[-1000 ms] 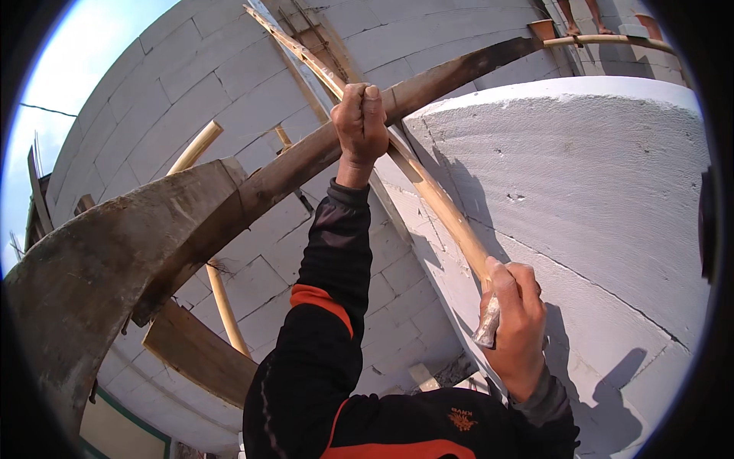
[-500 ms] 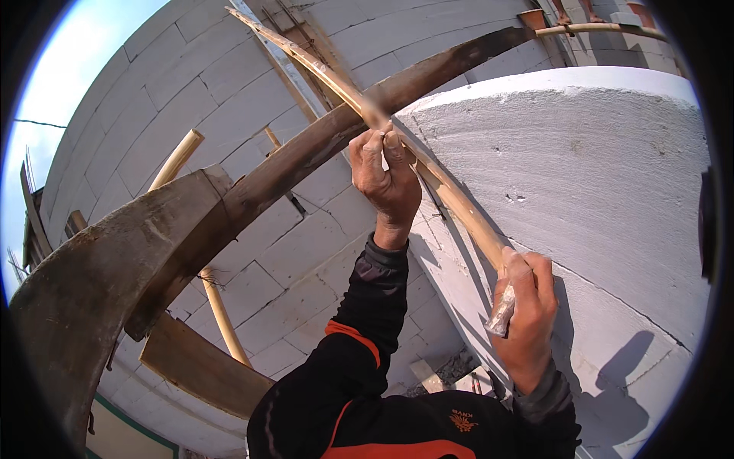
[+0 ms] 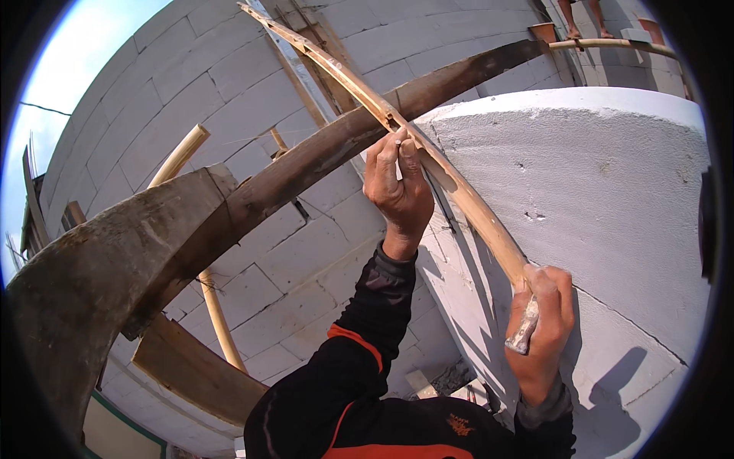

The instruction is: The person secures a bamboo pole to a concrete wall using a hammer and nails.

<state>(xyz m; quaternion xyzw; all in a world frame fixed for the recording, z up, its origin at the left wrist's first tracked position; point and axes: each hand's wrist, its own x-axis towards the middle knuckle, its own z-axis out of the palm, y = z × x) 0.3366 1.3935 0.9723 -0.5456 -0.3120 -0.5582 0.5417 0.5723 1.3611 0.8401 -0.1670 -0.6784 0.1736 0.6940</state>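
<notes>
A long split bamboo pole (image 3: 466,203) slants from the upper left down to my right hand, passing over a dark curved board (image 3: 306,164). My right hand (image 3: 541,329) is closed round its lower end, beside the pale block wall. A worn whitish piece (image 3: 524,325) juts out below those fingers; whether it is part of the pole or a separate tool, I cannot tell. At a notch in the pole, just past the board, my left hand (image 3: 399,195) is closed in a pinch against the pole's edge. Something small and dark shows between its fingertips, too small to name.
On the right stands a thick white block wall (image 3: 581,168), with a taller block wall (image 3: 191,92) behind. A broad grey board (image 3: 99,260) joins the curved one at left. Bamboo props (image 3: 218,321) stand below. Another person's feet (image 3: 589,34) show on a far pole.
The whole view has shifted slightly, so hands, pole and wall sit lower and farther right in the picture. A blur at my left fingertips has cleared, showing the notch. Both grips look unchanged.
</notes>
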